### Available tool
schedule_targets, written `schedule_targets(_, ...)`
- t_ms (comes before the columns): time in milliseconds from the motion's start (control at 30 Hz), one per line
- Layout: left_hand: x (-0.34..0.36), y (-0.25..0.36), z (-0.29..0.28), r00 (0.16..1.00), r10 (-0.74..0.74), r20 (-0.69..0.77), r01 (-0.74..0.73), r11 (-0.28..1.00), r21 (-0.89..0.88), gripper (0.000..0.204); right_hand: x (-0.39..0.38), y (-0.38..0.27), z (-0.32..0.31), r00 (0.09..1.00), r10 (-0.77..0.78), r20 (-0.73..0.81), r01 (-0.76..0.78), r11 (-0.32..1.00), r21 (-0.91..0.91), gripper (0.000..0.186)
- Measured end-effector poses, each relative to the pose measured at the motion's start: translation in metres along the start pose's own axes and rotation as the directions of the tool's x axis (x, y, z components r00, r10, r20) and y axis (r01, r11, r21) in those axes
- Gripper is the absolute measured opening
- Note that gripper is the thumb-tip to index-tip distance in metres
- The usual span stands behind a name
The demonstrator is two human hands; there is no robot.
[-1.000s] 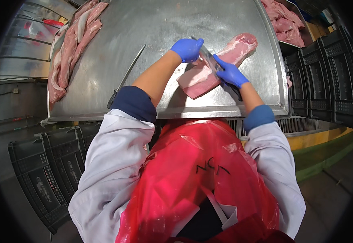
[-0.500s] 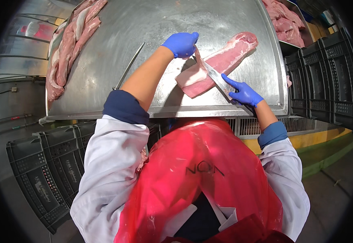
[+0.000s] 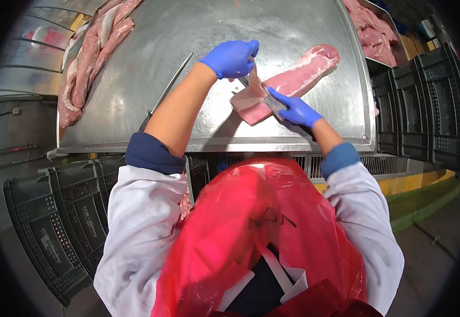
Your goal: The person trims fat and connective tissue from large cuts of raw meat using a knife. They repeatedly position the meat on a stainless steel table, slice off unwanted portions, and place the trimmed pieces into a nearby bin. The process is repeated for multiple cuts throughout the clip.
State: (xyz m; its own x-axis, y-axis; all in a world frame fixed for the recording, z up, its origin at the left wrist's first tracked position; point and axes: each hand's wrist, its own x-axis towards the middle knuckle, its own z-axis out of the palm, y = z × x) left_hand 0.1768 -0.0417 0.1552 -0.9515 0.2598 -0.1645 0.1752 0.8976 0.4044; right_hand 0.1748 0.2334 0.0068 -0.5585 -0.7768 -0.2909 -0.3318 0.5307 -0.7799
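Note:
A long piece of pink meat (image 3: 301,71) lies slantwise on the metal table (image 3: 177,31), its near end toward me. My left hand (image 3: 232,58), in a blue glove, is closed on a thin strip of membrane (image 3: 254,79) and pulls it up off the meat's near end. My right hand (image 3: 297,110), gloved in blue too, grips a knife (image 3: 275,104). Its blade passes under the strip against the top of the meat, and the dark handle shows below my palm. Left of my left forearm a sharpening steel (image 3: 172,82) rests on the table, partly hidden by the arm.
Long strips of meat (image 3: 95,58) lie along the table's left edge. A metal tray (image 3: 380,58) heaped with meat (image 3: 370,31) stands at the far right. Black crates (image 3: 425,100) are stacked to the right, with more crates (image 3: 55,227) at the lower left. A raised rim edges the table.
My right hand and the knife have moved left along the meat, closer to my left hand. My left hand has shifted slightly left, still holding the strip.

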Motion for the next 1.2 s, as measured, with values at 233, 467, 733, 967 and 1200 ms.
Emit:
schedule_targets(233, -0.040, -0.025, -0.028, 0.992, 0.002, -0.126, -0.007, 0.999, -0.037, 0.013, -0.068, -0.012, 0.012, 0.957, 0.124, 0.263, -0.188, 0.954, 0.234, 0.078)
schedule_targets(467, -0.067, 0.008, -0.057, 0.961, 0.131, -0.242, -0.106, 0.988, 0.115, 0.015, 0.014, -0.059, 0.040, 0.993, 0.028, 0.111, -0.033, 0.999, 0.041, 0.068)
schedule_targets(733, -0.087, 0.087, -0.102, 0.918, 0.337, -0.210, -0.320, 0.941, 0.112, 0.017, 0.003, -0.067, 0.044, 0.982, -0.033, 0.184, -0.042, 0.919, 0.393, 0.074)
schedule_targets(967, 0.061, 0.219, -0.129, 0.854, 0.353, -0.381, -0.407, 0.911, -0.069, 0.020, -0.007, -0.086, 0.026, 0.953, -0.140, 0.268, -0.035, 0.830, 0.557, 0.076)
schedule_targets(1200, 0.186, 0.271, -0.073, 0.809, 0.482, -0.336, -0.565, 0.794, -0.222, 0.045, -0.052, 0.070, -0.052, 0.929, 0.302, -0.212, -0.107, 0.770, 0.629, 0.077)
